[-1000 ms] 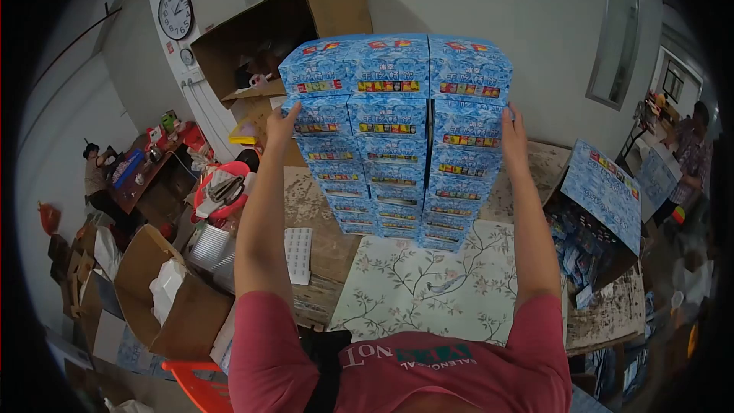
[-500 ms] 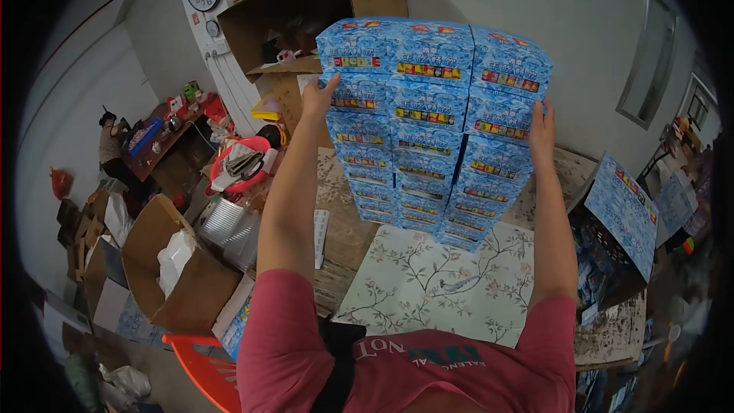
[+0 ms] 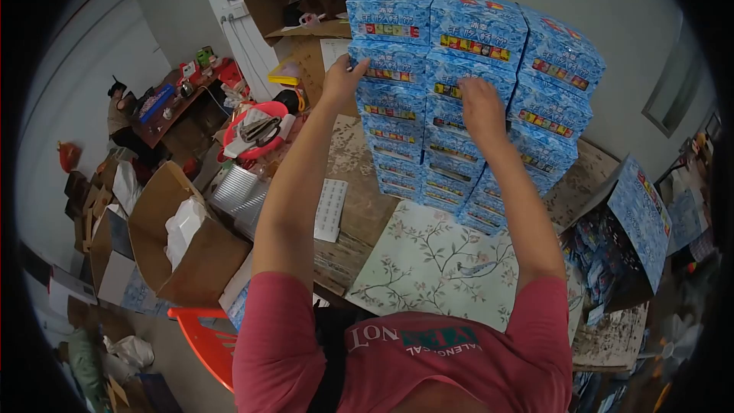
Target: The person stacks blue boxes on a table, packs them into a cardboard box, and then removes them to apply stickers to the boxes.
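Blue printed boxes stand stacked in three columns on a floral mat, with the top row tilted towards me at slightly different angles. My left hand is against the left edge of the left column, near the second box down; its thumb is on the front and its fingers are spread apart. On the front of the middle column rests my right hand, fingers bent with the tips touching a box near the second row. Neither hand grips a box around both sides.
An open blue carton full of dark packets lies at right on the worn wooden table. A white printed sheet is left of the mat. Farther left are a cardboard box, a pink basin and another person.
My right hand has left the stack's right side and moved left onto the middle column's front. The left hand remains at the left edge. The view has shifted, placing the stack farther right.
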Demonstrator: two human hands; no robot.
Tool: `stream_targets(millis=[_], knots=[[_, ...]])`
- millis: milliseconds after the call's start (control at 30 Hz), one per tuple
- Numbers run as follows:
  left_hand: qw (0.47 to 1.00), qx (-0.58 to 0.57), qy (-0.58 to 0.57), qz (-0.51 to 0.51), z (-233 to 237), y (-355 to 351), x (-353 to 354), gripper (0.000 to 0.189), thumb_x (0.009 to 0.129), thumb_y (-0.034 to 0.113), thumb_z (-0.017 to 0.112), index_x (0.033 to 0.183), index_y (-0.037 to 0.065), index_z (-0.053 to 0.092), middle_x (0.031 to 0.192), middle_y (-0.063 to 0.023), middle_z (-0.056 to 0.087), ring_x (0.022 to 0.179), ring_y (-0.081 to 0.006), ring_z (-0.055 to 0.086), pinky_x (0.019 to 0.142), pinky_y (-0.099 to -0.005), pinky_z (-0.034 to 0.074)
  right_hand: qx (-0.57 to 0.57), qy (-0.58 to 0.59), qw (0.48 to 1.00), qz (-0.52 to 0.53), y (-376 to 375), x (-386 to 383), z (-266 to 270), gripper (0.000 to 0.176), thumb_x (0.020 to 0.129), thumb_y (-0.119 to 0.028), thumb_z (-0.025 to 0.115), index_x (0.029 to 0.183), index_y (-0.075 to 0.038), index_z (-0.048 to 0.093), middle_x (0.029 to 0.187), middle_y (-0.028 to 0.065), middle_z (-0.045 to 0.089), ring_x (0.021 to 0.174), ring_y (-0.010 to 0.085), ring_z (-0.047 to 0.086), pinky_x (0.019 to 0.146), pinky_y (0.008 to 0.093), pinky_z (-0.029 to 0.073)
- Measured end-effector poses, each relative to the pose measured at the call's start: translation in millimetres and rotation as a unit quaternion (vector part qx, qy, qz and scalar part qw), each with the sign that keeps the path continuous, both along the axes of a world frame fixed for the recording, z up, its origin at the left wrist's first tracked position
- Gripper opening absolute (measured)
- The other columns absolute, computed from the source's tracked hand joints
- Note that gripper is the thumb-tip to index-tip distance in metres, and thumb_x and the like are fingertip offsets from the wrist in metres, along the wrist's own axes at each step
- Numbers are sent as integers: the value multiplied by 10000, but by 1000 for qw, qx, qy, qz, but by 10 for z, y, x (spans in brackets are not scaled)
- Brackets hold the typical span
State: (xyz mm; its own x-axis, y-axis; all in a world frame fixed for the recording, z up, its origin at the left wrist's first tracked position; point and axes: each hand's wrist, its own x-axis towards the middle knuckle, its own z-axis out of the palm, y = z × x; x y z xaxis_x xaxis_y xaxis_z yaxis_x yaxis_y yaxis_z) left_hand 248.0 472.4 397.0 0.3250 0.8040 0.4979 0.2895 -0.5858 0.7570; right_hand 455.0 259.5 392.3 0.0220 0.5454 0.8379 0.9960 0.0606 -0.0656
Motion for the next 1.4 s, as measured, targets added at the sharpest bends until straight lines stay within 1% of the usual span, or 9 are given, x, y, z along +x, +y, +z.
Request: stream_targets(millis=[500, 633, 800, 900, 1133, 1233, 1267, 1333, 1400], knots=[[980, 66, -97, -162, -277, 286, -91, 507, 831, 388, 606, 1142, -4, 528, 971, -162, 637, 893, -251, 619, 754, -364, 478, 25, -4, 995, -97, 127, -58, -25, 242, 929, -192, 478, 1061, -18, 583, 1037, 155, 599, 974, 308, 575, 790, 382, 466], [977, 37, -192, -81, -929, 326, -552, 492, 814, 369, 618, 1100, -26, 555, 950, -172, 637, 880, -270, 619, 750, -355, 475, 17, 231, 972, 38, -362, -707, -297, 190, 928, -121, 478, 1010, 11, 585, 1034, 128, 611, 931, 205, 594, 803, 325, 467], [937, -236, 208, 152, -3588, 544, -1511, 499, 705, 337, 718, 992, -40, 559, 935, -198, 597, 887, -363, 577, 762, -425, 474, -124, 414, 902, 14, -696, -1106, -1303, 142, 911, -96, 499, 959, 14, 576, 892, 72, 600, 819, 136, 557, 755, 256, 437], [817, -364, 322, 312, -3733, 10, -1858, 689, 646, 380, 765, 1136, 4, 461, 1163, -187, 479, 1103, -345, 464, 885, -460, 413, -199, 477, 856, 2, -647, -1297, -1725, 128, 898, -84, 514, 954, 5, 586, 864, 64, 604, 791, 125, 560, 728, 252, 442], [788, -392, 377, 289, -4023, -54, -2149, 628, 615, 306, 785, 1108, 29, 513, 1070, -160, 573, 1031, -331, 533, 853, -455, 439, -295, 420, 855, 67, -250, -1656, -1849, 108, 863, -49, 545, 937, 12, 593, 839, 86, 610, 716, 127, 562, 669, 244, 447], [843, -471, 238, 103, -4350, 26, -2211, 464, 653, 206, 761, 1045, 29, 585, 975, -143, 634, 919, -316, 605, 794, -426, 478, -292, 414, 857, 93, -141, -1701, -1864, 106, 864, -54, 543, 930, 11, 596, 833, 91, 611, 715, 143, 569, 668, 248, 453], [858, -507, 64, 55, -4193, 0, -2102, 372, 685, 154, 735, 1013, 31, 609, 948, -136, 646, 873, -294, 623, 761, -406, 494, -287, 410, 861, 90, -130, -1704, -1858, 106, 864, -54, 543, 930, 11, 596, 833, 91, 611, 715, 143, 569, 668, 248, 453], [846, -521, -114, -9, -3776, -30, -1856, 284, 717, 102, 710, 982, 32, 633, 920, -128, 657, 828, -272, 641, 729, -385, 509, -277, 409, 862, 114, -129, -1659, -1860, 104, 858, -57, 552, 925, 8, 598, 825, 93, 609, 717, 143, 573, 666, 250, 456], [743, -584, -273, -180, -3147, -121, -1643, 259, 769, 41, 657, 1023, 33, 606, 977, -99, 644, 876, -215, 630, 732, -355, 516, -272, 411, 863, 110, -172, -1553, -1883, 129, 871, -93, 549, 948, 1, 592, 841, 84, 615, 722, 142, 579, 668, 252, 457]])
